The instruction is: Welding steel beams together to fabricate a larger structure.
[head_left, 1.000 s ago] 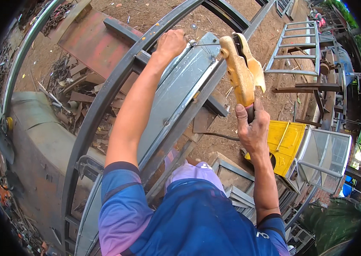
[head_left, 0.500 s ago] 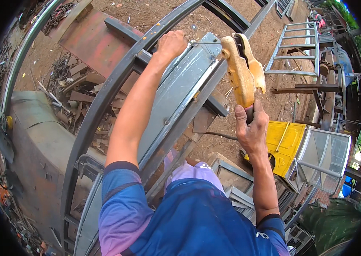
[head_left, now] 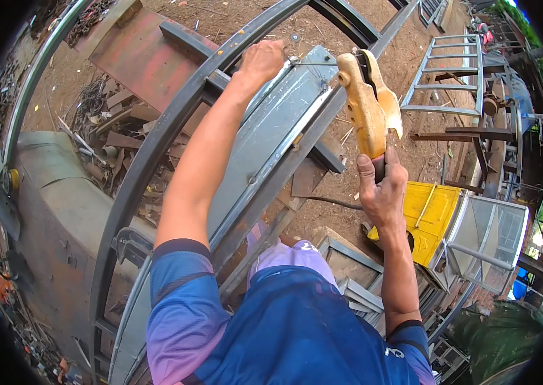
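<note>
My right hand (head_left: pixel 384 192) is closed round the dark handle of a worn yellow welding electrode holder (head_left: pixel 367 106). A thin welding rod (head_left: pixel 316 64) sticks out leftward from its head, over the far end of a grey metal panel (head_left: pixel 278 125). The rod's tip lies close to the panel's far left corner. Beside that corner my left hand (head_left: pixel 262 61) is closed, its fingers curled; what they hold is hidden. The panel lies slanting between a curved dark steel frame (head_left: pixel 156 135) and a straight steel bar (head_left: pixel 297 151).
A C-clamp (head_left: pixel 131 245) sits by the frame at lower left. Scrap metal (head_left: pixel 123 109) and a red-painted plate (head_left: pixel 149 54) lie beyond the frame. To the right are a yellow metal case (head_left: pixel 429 208) and a ladder-like steel frame (head_left: pixel 448 74). A dark cable (head_left: pixel 332 202) crosses the dirt.
The electrode holder and my right hand have shifted slightly to the right. My left hand has moved slightly away from me, still closed at the panel's corner.
</note>
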Action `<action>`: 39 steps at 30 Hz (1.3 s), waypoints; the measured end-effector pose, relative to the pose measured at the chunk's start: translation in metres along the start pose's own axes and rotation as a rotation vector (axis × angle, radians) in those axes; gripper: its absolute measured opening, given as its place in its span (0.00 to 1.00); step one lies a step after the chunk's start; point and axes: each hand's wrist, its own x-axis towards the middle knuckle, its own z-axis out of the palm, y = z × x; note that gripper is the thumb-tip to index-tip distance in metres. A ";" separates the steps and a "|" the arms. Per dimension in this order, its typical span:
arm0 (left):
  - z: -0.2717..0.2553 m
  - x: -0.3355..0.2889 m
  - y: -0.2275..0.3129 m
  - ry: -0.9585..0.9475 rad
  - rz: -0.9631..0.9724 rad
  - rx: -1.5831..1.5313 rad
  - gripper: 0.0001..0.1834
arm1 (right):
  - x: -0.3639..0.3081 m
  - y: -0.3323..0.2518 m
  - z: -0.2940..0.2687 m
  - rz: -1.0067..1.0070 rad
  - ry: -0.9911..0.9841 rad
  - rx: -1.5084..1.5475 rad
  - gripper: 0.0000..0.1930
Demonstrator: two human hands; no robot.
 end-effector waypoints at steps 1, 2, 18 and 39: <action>0.001 0.002 -0.001 -0.002 -0.010 0.007 0.17 | -0.001 0.000 0.001 -0.006 -0.006 0.003 0.17; 0.001 0.003 0.001 -0.007 -0.015 0.011 0.17 | -0.002 0.000 0.001 0.009 0.003 0.018 0.17; -0.012 0.005 0.009 -0.039 -0.016 0.041 0.18 | -0.009 -0.002 -0.001 0.097 0.017 0.052 0.17; -0.008 0.004 0.009 -0.017 -0.079 0.023 0.19 | -0.010 0.001 -0.001 0.041 -0.022 0.036 0.16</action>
